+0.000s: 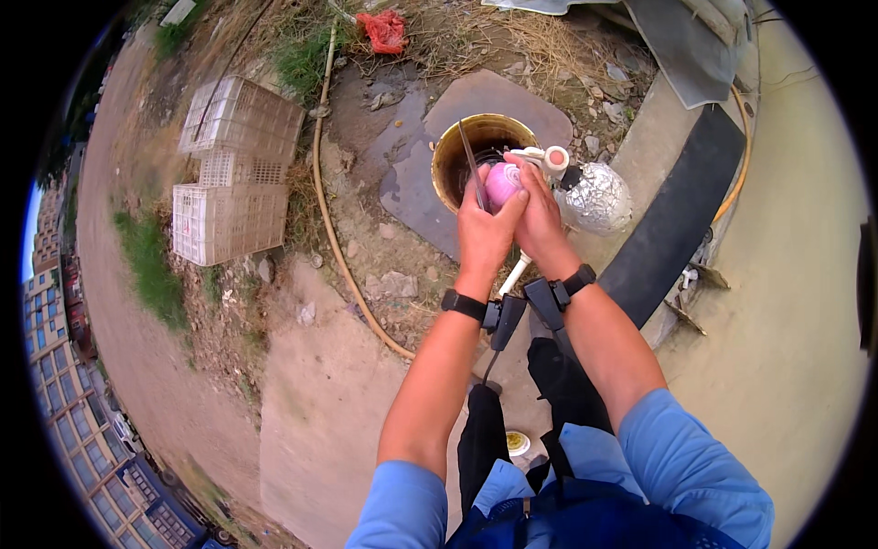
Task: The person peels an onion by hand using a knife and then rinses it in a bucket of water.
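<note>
On the head view I see my left hand [483, 224] and right hand [540, 215] both cupped around a pink round object [501, 183], held above the open brass-coloured pot [446, 151], beside a foil-wrapped bundle [596, 197].

Outdoor work area on rough ground at a built-up edge. Indicators: bare packed dirt [183, 384] with dry grass and rubble; stacked white plastic lattice crates [233, 174]; a long tan hose [334, 238] laid across the soil; a round brass-coloured metal tub [448, 146] on a concrete slab [512, 96]; multi-storey buildings [73, 430] at the left rim.
</note>
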The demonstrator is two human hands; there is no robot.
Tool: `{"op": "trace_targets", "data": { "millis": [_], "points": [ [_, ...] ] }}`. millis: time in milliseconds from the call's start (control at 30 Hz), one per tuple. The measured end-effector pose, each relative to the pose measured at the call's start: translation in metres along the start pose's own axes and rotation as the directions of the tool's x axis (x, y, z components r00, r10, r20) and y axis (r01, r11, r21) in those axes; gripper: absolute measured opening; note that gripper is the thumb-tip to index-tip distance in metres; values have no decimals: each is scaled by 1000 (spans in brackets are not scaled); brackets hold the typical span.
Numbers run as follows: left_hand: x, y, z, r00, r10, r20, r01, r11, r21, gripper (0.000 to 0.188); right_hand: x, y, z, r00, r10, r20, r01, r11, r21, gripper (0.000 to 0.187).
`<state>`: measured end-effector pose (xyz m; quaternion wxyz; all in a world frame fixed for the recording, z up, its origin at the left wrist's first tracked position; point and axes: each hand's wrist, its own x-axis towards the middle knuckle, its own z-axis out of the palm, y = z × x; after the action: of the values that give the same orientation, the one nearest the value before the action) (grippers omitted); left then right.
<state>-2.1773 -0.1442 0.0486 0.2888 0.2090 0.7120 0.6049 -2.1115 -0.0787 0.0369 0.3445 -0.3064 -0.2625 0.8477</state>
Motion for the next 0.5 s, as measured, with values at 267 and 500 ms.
{"op": "trace_targets", "data": {
  "millis": [267, 500],
  "points": [
    [1, 17, 6, 999, 16, 41, -21, 989, 147, 64, 3, 3, -11, 998, 33, -60, -29, 998, 62, 46],
    [2, 10, -1, 996, -20, 87, -5, 960, 281, 52, -5, 6, -13, 999, 19, -42, -17, 998, 53, 43]
  ]
}}
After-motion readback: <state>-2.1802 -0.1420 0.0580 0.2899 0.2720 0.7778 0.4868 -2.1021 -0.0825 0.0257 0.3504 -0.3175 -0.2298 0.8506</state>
